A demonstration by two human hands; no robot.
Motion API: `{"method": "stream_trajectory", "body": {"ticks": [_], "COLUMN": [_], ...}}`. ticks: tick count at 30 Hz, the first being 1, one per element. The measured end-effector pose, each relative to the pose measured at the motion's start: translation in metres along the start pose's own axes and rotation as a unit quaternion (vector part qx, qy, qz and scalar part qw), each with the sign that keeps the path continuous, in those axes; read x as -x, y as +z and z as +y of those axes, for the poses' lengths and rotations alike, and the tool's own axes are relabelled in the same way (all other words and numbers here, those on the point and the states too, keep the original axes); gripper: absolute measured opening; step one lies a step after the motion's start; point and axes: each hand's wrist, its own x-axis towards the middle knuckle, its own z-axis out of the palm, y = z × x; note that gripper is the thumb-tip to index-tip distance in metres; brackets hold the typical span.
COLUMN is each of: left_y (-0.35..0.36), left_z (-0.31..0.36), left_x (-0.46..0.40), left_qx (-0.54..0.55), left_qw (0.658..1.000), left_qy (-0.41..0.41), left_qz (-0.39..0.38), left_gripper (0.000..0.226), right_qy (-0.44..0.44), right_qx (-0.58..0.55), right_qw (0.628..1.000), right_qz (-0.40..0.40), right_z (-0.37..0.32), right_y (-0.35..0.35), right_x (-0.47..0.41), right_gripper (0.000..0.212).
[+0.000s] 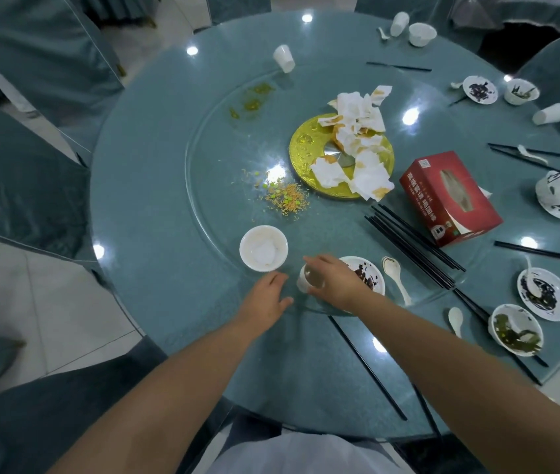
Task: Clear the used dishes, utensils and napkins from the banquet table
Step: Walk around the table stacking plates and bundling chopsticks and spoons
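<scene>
One small white cup [309,280], tilted, in the right hand [335,280].

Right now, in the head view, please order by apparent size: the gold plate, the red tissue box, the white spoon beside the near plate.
1. gold plate
2. red tissue box, nearly as large
3. white spoon

A small white cup [310,280] stands at the near edge of the round table [169,138], beside a white bowl [263,248] and a stained plate [367,272]; crumpled napkins [357,138] heap at centre.
</scene>
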Motion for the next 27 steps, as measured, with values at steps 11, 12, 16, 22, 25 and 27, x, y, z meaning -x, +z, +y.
{"method": "stream_trajectory", "body": {"ticks": [11, 12, 16, 22, 25, 27], "left_y": [0.021, 0.023, 0.038, 0.079, 0.102, 0.117], "left_z": [0.025, 0.030, 0.054, 0.082, 0.097, 0.106], "left_x": [0.022, 0.022, 0.021, 0.022, 0.022, 0.023], "left_qx": [-0.147, -0.155, -0.183, -0.182, -0.197, -0.212], "left_qw": [0.982, 0.979, 0.967, 0.951, 0.938, 0.931], "left_qy": [0.045, 0.055, 0.115, 0.171, 0.205, 0.216], "left_qz": [-0.106, -0.119, -0.134, -0.183, -0.196, -0.202], "left_gripper": [0.027, 0.027, 0.034, 0.042, 0.040, 0.038], "right_qy": [0.031, 0.056, 0.143, 0.242, 0.267, 0.276], "right_qx": [0.002, -0.007, -0.019, -0.046, -0.041, -0.026], "right_qw": [0.989, 0.985, 0.978, 0.963, 0.960, 0.959], "right_qz": [0.148, 0.162, 0.153, 0.109, 0.076, 0.052], "right_z": [0.042, 0.052, 0.093, 0.136, 0.147, 0.151], "right_y": [0.001, 0.000, 0.013, 0.061, 0.085, 0.099], "right_x": [0.046, 0.057, 0.114, 0.169, 0.178, 0.180], "right_gripper": [0.022, 0.019, 0.019, 0.022, 0.020, 0.021]}}
